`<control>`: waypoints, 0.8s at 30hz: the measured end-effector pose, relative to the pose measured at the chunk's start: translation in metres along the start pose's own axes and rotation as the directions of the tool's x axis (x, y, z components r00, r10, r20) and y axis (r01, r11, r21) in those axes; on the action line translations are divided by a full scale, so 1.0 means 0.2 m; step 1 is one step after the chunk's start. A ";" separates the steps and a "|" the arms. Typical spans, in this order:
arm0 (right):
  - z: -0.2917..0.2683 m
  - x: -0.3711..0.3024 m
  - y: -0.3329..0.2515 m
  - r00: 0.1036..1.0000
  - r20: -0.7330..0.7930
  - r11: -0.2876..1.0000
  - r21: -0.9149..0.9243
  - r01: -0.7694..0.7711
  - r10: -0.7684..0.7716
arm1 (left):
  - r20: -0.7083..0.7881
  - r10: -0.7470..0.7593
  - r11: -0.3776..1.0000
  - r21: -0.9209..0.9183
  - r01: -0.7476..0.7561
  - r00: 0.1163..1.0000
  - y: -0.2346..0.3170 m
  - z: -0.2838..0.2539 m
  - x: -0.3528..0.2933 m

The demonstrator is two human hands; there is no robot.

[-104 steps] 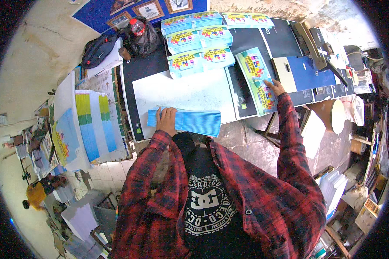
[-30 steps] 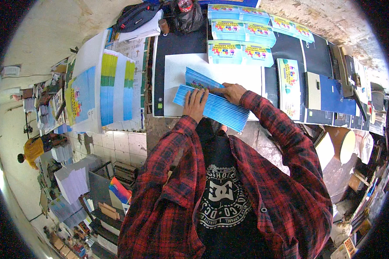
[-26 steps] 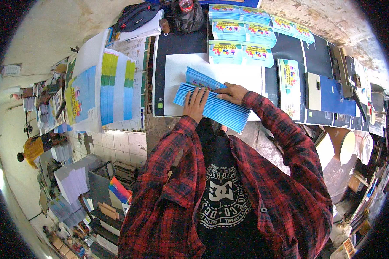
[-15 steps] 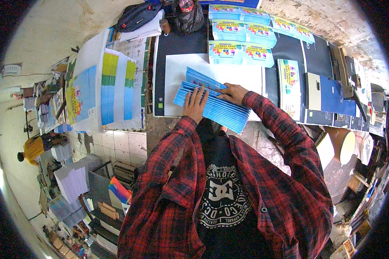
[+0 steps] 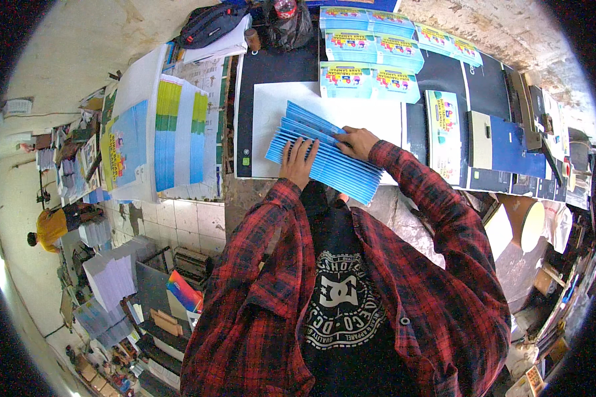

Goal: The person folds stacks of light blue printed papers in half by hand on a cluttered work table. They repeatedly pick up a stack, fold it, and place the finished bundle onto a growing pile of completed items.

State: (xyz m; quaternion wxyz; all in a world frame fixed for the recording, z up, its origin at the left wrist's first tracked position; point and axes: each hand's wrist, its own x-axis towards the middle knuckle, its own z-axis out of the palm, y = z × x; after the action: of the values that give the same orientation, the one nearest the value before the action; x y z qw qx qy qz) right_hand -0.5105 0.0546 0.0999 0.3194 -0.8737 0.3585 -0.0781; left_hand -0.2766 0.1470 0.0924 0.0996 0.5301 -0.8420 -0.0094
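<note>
A fan of thin blue booklets point(image 5: 351, 175) lies slanted across a white sheet at the table's near edge, their folded edges overlapping like steps. My left hand point(image 5: 299, 162) rests on the left part of the fan, fingers stretched out flat over the edges. At the fan's upper right, my right hand point(image 5: 359, 143) has its fingers curled in, thumb and fingertips gripping the booklet edges. Its palm side is hidden.
Stacks of printed booklets point(image 5: 347, 46) stand at the back, with another stack point(image 5: 444, 139) to the right. Blue-and-green sheets point(image 5: 172, 132) lie on the left table. A black bag point(image 5: 212, 26) and a dark plastic bag point(image 5: 288, 30) sit at the far edge. One person point(image 5: 49, 228) is far left.
The printed patch showing between the upper booklets is now covered by blue edges. My right hand has shifted slightly on the fan; my left hand stays nearly in place.
</note>
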 end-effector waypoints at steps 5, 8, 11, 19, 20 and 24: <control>-0.01 -0.01 -0.02 0.999 0.013 0.999 -0.031 -0.030 0.031 | 0.041 -0.011 0.999 -0.042 0.013 0.999 0.00 0.00 -0.01; -0.03 -0.03 -0.08 0.998 -0.022 0.997 -0.044 -0.065 0.064 | 0.050 0.024 0.997 0.078 -0.028 0.998 -0.01 0.02 -0.02; -0.03 0.00 -0.17 0.984 -0.044 0.982 -0.063 -0.178 0.175 | 0.081 0.039 0.992 0.117 -0.048 0.996 -0.02 0.04 -0.02; -0.03 0.12 -0.20 0.909 -0.076 0.909 -0.041 -0.414 0.410 | 0.004 -0.019 1.000 0.013 0.019 1.000 -0.01 0.07 -0.01; -0.07 0.08 -0.17 0.893 -0.129 0.900 -0.006 -0.435 0.431 | 0.073 -0.015 0.999 0.045 0.011 0.997 0.00 0.07 0.01; -0.31 -0.20 -0.16 0.508 -0.627 0.768 0.630 -0.114 0.590 | 0.033 -0.005 0.999 0.035 0.004 0.999 -0.02 0.09 -0.03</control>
State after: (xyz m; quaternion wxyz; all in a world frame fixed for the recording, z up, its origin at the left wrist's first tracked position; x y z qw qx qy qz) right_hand -0.5434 0.0674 0.1708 0.3523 -0.5259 0.6048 -0.4833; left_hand -0.2733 0.1489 0.0729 0.0764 0.5335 -0.8423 -0.0034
